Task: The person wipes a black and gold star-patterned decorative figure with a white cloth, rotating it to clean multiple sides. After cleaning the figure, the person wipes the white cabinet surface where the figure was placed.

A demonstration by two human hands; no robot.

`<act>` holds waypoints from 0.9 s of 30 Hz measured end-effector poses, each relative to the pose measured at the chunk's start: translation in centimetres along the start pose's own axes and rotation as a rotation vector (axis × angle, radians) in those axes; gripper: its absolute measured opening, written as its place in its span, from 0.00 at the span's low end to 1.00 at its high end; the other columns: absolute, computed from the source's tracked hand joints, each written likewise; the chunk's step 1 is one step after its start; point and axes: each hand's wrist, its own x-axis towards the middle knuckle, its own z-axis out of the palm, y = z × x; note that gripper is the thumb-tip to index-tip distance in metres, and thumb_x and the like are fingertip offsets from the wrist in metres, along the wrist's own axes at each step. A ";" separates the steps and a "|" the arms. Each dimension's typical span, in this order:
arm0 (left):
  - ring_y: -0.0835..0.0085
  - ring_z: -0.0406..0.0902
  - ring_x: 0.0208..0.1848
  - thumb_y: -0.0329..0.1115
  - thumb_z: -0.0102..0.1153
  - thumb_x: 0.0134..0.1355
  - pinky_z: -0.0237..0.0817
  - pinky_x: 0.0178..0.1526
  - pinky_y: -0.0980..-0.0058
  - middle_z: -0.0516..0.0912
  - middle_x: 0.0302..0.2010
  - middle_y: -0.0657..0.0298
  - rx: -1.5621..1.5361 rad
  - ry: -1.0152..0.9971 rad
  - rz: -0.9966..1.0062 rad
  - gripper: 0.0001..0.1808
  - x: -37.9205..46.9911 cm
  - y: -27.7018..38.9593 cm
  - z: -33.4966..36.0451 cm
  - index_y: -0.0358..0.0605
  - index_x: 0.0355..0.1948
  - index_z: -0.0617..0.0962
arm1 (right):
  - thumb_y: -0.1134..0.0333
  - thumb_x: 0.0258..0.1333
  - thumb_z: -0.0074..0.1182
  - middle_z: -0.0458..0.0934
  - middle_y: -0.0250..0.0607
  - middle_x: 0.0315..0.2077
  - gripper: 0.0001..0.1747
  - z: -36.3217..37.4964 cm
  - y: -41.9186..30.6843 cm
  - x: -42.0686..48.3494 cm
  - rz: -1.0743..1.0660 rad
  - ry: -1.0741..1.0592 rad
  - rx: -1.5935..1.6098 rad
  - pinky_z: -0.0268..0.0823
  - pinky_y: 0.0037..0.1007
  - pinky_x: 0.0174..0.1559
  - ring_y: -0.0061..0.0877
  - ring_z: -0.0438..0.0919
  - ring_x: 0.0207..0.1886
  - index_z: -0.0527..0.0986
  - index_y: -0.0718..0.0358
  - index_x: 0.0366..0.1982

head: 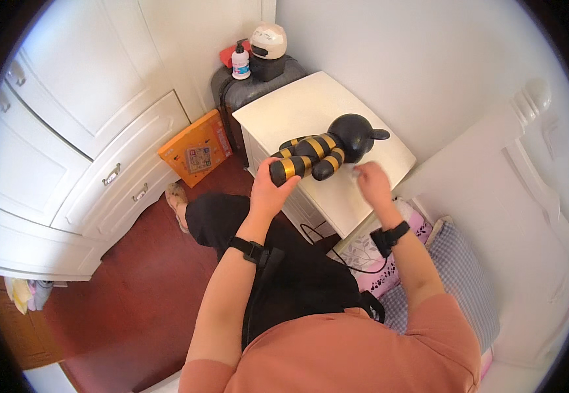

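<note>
My left hand grips one leg of a glossy black bear figurine with gold stripes. The figurine is tilted on its side over the white nightstand, its round head and ear towards the right. Whether it rests on the top or is held just above it, I cannot tell. Beside the head, my right hand has its fingers curled and is blurred. Something small and pale shows at its fingertips, too unclear to name. Each wrist wears a black strap with a small device.
Behind the nightstand, a dark suitcase carries a pump bottle and a cream helmet-shaped object. An orange box leans near the white wardrobe. At right are a checked pillow and a white headboard. A black cable hangs below the right wrist.
</note>
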 end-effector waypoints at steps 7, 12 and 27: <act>0.65 0.74 0.38 0.36 0.65 0.46 0.66 0.41 0.71 0.75 0.37 0.54 0.002 -0.002 -0.044 0.27 0.2 -0.3 0.2 0.41 0.45 0.66 | 0.71 0.46 0.42 0.77 0.45 0.37 0.17 -5.9 4.8 10.8 0.145 0.142 0.166 0.65 0.31 0.43 0.36 0.74 0.42 0.76 0.59 0.40; 0.61 0.74 0.41 0.37 0.65 0.45 0.65 0.44 0.69 0.74 0.40 0.52 -0.017 -0.041 -0.077 0.29 0.3 0.0 0.0 0.42 0.46 0.67 | 0.70 0.47 0.41 0.76 0.43 0.41 0.18 -2.9 3.5 15.4 0.106 -0.189 -0.120 0.65 0.32 0.47 0.36 0.74 0.44 0.76 0.57 0.40; 0.59 0.73 0.43 0.36 0.65 0.44 0.65 0.44 0.68 0.74 0.40 0.52 0.000 0.038 -0.079 0.27 0.2 0.1 0.6 0.41 0.44 0.68 | 0.68 0.49 0.42 0.78 0.43 0.33 0.15 0.4 -5.0 13.4 -0.368 -0.290 -0.276 0.67 0.35 0.41 0.37 0.75 0.39 0.76 0.53 0.38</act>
